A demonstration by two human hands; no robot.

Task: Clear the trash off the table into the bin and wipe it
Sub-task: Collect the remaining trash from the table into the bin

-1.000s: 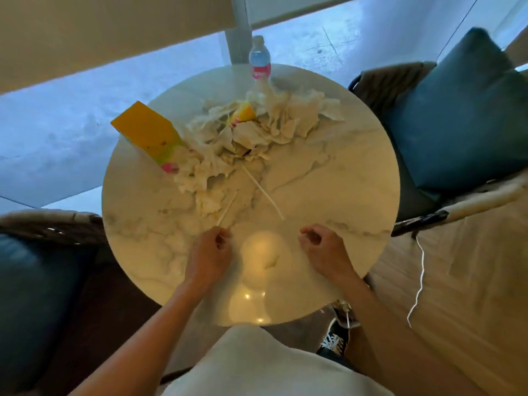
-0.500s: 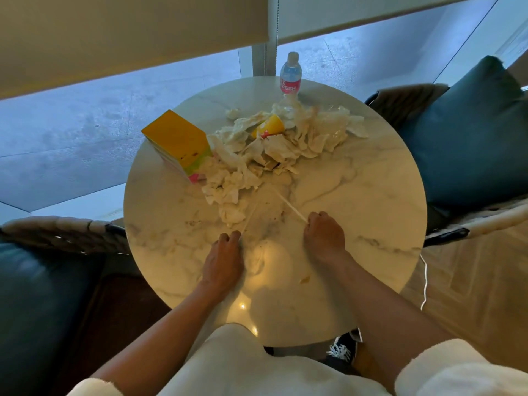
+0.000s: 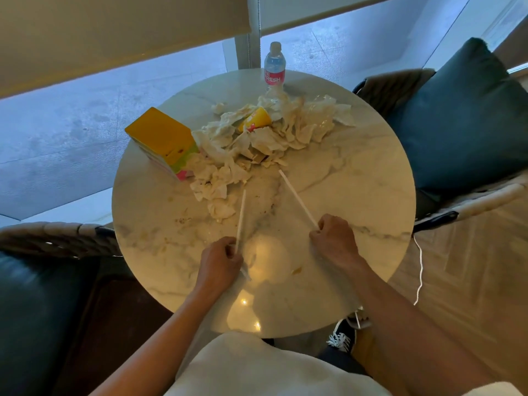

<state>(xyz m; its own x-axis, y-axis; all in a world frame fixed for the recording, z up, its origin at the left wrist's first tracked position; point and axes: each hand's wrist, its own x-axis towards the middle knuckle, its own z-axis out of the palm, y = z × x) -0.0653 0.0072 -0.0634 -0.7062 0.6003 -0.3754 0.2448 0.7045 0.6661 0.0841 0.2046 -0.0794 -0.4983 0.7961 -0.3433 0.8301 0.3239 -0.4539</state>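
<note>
At near desk (image 3: 357,178) edge: left hand (image 3: 218,260) closed on straw (image 3: 241,218), right hand (image 3: 334,238) closed on second straw (image 3: 297,197); both straws angled toward heap. Crumpled tissues (image 3: 251,150) piled mid-desk around yellow cup (image 3: 257,120). Yellow box (image 3: 161,140) left of heap, bottle (image 3: 274,67) at far edge.

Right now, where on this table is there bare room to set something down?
Bare marble table lies right of the right straw up to the rim, and left of the left hand. Crowded: the far middle, with crumpled tissues, yellow box, bottle.
</note>
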